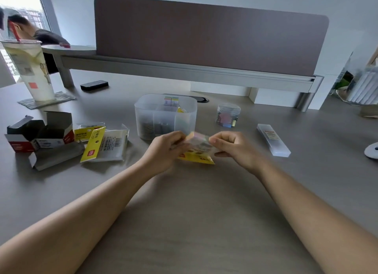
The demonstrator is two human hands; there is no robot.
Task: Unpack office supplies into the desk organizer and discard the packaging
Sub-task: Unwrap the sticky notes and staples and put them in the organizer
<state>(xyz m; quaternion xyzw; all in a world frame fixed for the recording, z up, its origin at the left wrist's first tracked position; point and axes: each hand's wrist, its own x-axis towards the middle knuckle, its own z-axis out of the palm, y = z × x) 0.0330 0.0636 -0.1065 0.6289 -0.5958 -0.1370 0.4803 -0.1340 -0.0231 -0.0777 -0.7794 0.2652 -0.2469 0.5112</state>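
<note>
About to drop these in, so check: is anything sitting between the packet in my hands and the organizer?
Nothing visible is in the way. Both hands, left and right, hold the packet just in front of the translucent organizer, whose top is open. The small jar stands off to its right, clear of the path.

I log a matt, wood-grain desk (pixel 194 222); a frosted, translucent plastic organizer (pixel 165 116) at twelve o'clock; a glossy clear film packet (pixel 197 151) with a yellow paper header between my hands; matt grey cardboard boxes (pixel 41 136) at nine o'clock; a clear plastic jar (pixel 228 115) and a frosted plastic case (pixel 273 140) around two o'clock.
</note>
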